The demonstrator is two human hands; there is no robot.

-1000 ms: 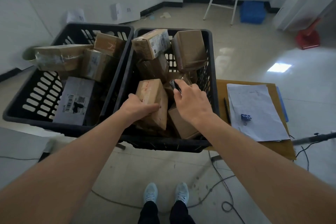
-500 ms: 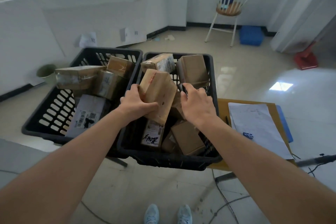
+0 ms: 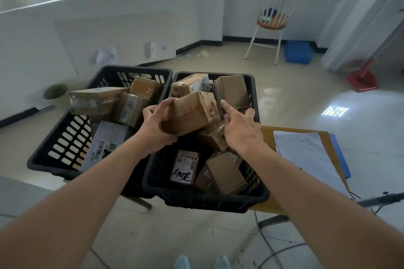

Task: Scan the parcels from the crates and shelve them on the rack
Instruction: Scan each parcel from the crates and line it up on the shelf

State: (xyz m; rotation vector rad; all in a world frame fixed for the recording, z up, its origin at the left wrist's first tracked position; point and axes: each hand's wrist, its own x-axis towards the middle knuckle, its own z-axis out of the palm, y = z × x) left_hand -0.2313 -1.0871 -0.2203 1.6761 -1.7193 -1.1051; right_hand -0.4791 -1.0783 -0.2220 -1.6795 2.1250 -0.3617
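Two black plastic crates stand side by side, the left crate (image 3: 47, 160) and the right crate (image 3: 220, 202), each holding several brown cardboard parcels. My left hand (image 3: 154, 126) grips a taped brown parcel (image 3: 191, 113) by its left end and holds it tilted above the right crate. My right hand (image 3: 239, 128) is just right of that parcel and holds a small dark scanner (image 3: 220, 106) against the parcel's end, index finger stretched along it. A labelled parcel marked 1-2 (image 3: 184, 166) lies at the bottom of the right crate. The rack is out of view.
A wooden desk (image 3: 267, 135) with papers (image 3: 306, 155) stands right of the crates. Farther back are a white chair (image 3: 272, 22), a blue bin (image 3: 298, 51) and a red dustpan (image 3: 363, 79). Cables run over the floor near my feet.
My left hand has lifted the brown parcel out of the right crate and turned it sideways. My right hand has followed it up. The view has tilted upward.
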